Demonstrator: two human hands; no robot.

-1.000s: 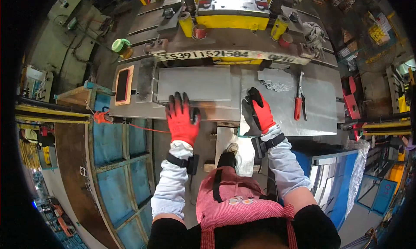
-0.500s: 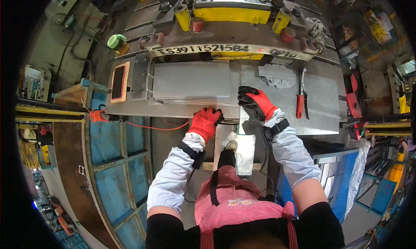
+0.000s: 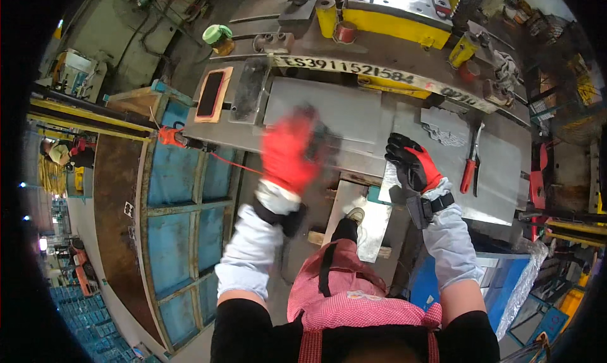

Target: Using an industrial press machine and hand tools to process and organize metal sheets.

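Observation:
My left hand, in a red and black work glove, is smeared by motion above the near edge of a stack of flat grey metal sheets. Whether its fingers hold anything does not show. My right hand, gloved alike, rests at the left edge of another flat metal sheet, its fingers loosely bent and pointing left. On that sheet, beyond the hand, lies a pile of small cut metal pieces. Red-handled snips lie to the right of the pile.
A phone lies at the table's left end, beside a dark metal block. Behind stands a press die with a yellow base. A green-lidded jar is at the back left. A blue-panelled frame stands left of me.
My left hand has risen from the table's front edge and moved up and left toward the stacked sheets. My right hand stays at its sheet's edge. The whole view has turned and shifted.

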